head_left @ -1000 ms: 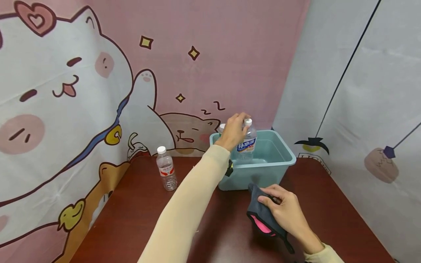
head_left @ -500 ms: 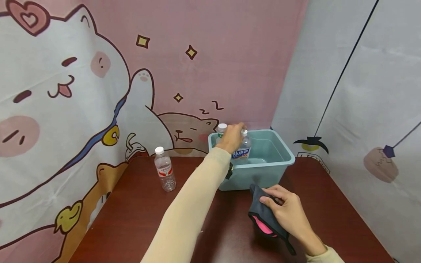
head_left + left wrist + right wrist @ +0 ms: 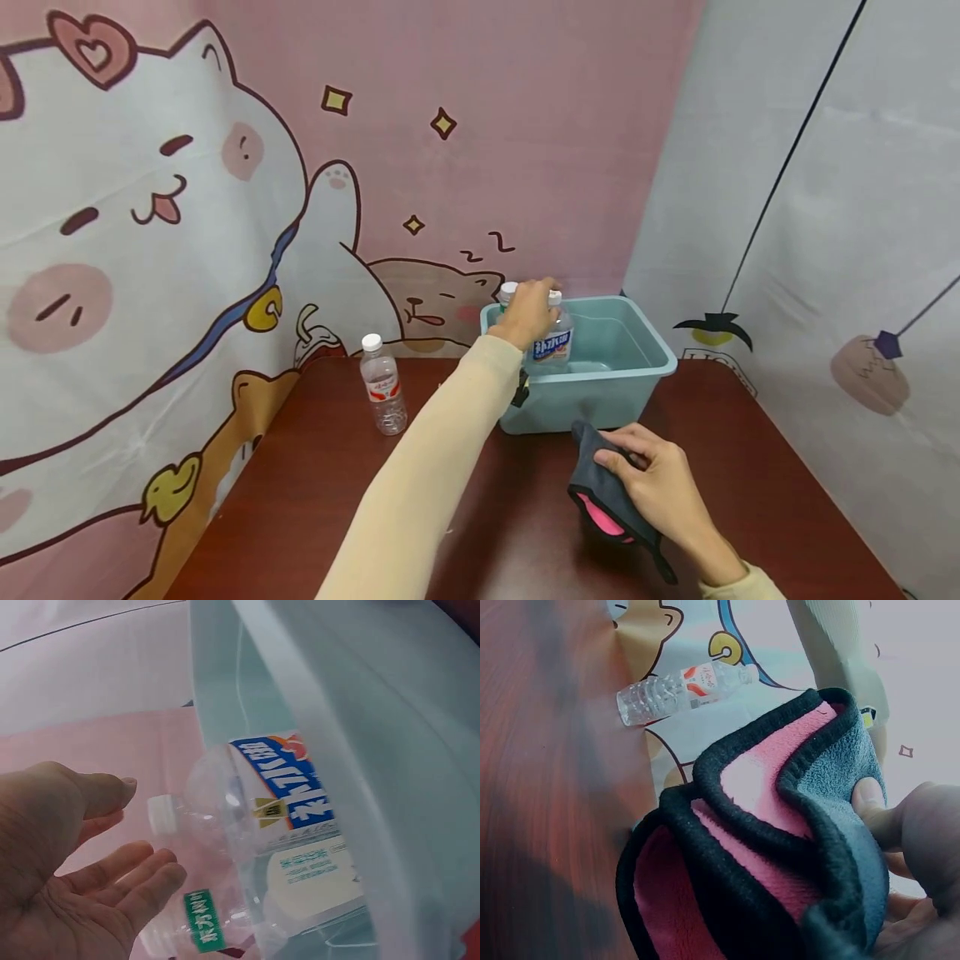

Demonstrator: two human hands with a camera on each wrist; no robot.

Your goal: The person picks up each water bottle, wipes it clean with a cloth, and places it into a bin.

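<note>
My left hand is at the left end of the pale blue-green bin, its fingers spread beside the bottle caps and holding nothing. Inside the bin stands a clear bottle with a blue and orange label. Next to it is a second bottle with a green and white label, partly hidden behind my hand in the head view. Lower down, in front of the bin, my right hand pinches a folded cloth, dark grey with a pink inner side and black edging.
A clear plastic bottle with a red and white label and white cap stands upright on the dark red-brown table, left of the bin. Cartoon-printed curtains hang right behind the table.
My left hand has lowered the blue-labelled bottle into the bin and its fingers have come off the cap. My right hand stays with the cloth almost unmoved.
</note>
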